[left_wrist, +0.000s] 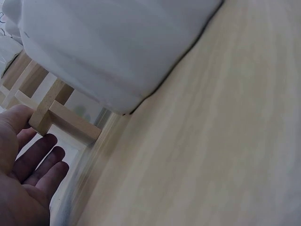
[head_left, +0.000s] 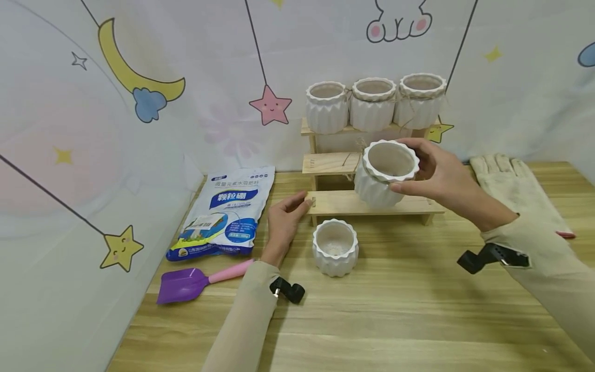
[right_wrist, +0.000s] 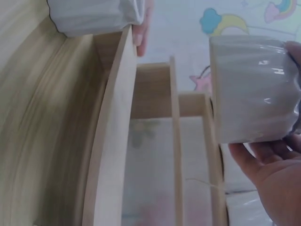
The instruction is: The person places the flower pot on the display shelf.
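My right hand grips a white ceramic flower pot with a scalloped rim and twine about its neck, thumb on the near side and fingers round the far side. The pot is held over the lower steps of a three-step wooden stand; in the right wrist view its base shows apart from the boards. At the bottom step's left end, my left hand pinches the board end between thumb and forefinger, the other fingers loosely bent. A second white pot stands on the table before the stand.
Three white pots line the top step. Left lie a fertilizer bag and a purple shovel with a pink handle. A pale glove lies to the right. A printed cloth hangs behind the wooden table.
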A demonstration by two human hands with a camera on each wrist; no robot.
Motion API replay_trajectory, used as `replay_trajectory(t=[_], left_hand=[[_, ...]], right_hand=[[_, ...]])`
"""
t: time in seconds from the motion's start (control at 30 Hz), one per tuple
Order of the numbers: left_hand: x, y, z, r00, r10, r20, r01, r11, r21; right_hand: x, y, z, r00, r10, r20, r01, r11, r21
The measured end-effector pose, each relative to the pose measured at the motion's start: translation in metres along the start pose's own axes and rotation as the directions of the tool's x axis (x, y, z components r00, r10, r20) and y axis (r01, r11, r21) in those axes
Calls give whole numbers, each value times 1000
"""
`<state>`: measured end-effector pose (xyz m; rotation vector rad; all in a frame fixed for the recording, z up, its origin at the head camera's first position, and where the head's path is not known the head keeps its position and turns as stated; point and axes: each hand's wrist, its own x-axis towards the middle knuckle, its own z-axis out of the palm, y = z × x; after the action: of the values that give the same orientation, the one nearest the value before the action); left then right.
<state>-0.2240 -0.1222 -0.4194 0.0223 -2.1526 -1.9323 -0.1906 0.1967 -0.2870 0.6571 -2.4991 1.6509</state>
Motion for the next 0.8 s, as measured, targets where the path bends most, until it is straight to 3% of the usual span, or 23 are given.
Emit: replay_trajectory(t=[0.13,0.8], left_hand=[[0,-1,0,1000,2,1,-2,1000,5],[1,-2,-1,1000,18,-2,-18,1000,-7]], right_hand=[[11,1,0,999,38,-7,-38,999,22],[59,16,15,997,62,-46,-59,996,63]])
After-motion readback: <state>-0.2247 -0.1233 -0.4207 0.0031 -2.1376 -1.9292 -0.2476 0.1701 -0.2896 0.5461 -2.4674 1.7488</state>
